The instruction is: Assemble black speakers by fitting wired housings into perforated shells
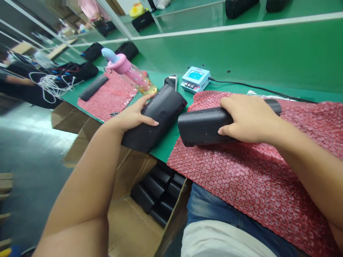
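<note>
Our left forearm (pixel 88 185) crossed the lower left of the frame, bare and stretched toward the green bench (pixel 241 53). We counted two red bubble-wrap sheets, the larger sheet (pixel 241 178) at lower right, and two black housings. Our right hand (pixel 248 119) lay palm-down, fingers curled over the right housing (pixel 203 126) on that sheet. Our left hand (pixel 131 116) clasped the left housing (pixel 158 121) at centre, thumb across it.

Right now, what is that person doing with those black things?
A person sits at a green bench. Their left hand grips a black sleeve at the bench edge, and their right hand holds a black device lying on red bubble wrap. More black pieces sit in a cardboard box below.
</note>
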Tool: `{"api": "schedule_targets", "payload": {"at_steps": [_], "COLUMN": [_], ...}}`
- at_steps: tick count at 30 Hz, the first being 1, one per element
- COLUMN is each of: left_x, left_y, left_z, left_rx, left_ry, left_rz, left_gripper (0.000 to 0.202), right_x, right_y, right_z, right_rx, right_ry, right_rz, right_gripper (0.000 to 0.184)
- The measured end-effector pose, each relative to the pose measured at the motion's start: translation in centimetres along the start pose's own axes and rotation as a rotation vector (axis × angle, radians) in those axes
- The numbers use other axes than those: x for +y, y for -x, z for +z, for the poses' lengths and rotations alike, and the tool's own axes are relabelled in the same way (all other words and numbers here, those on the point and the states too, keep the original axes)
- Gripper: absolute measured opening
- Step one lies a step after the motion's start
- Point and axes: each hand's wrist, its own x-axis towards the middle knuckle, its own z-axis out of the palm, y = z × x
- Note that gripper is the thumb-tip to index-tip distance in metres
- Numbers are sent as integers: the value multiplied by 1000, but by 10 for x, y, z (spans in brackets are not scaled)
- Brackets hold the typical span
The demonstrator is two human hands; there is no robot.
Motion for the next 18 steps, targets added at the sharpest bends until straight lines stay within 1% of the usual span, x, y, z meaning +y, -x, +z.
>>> {"api": "schedule_targets", "payload": {"at_steps": [2, 5, 9, 12, 14, 16, 18], "left_x": [3, 4, 0, -3, -4, -3, -1], "left_y": [0, 0, -2, -2, -2, -2, -2], "left_z": [0, 1, 0, 0, 0, 0, 0], "left_rx": [-46, -31, -27, -25, -27, -23, -22], "left_ry": [78, 62, 10, 26, 49, 55, 55], "left_rz": [-57, -76, -49, -27, -43, -59, -69], "left_gripper": [107, 108, 106, 105, 105, 104, 103], "right_x": [1, 7, 13, 11, 11, 15, 21], "right_y": [0, -1, -1, 0, 0, 1, 1], "right_z": [0, -2, -4, -2, -1, -2, -3], "right_rx": [1, -34, -65, -49, -41, -49, -90], "right_ry": [-6, -46, -88, -65, -60, -76, -112], "right_rz": [-6, -73, -97, -76, -81, -125, -187], "right_gripper": [34, 34, 30, 32, 32, 32, 32]}}
